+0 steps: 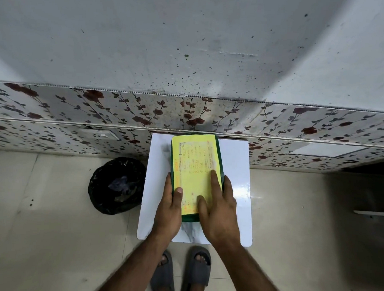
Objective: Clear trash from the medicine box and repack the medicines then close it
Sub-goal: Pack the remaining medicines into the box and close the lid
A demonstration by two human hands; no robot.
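Observation:
The medicine box (194,159) is a green box with a yellow printed lid, lying closed on a small white table (236,170). My left hand (170,208) grips the box's near left edge, thumb on the lid. On the near right side, my right hand (219,209) lies on the lid, fingers spread, with the palm around the right edge. No medicines or trash are visible outside the box.
A bin lined with a black bag (116,186) stands on the floor left of the table. A floral-tiled wall (99,109) runs behind. My feet in grey sandals (180,271) are just in front of the table.

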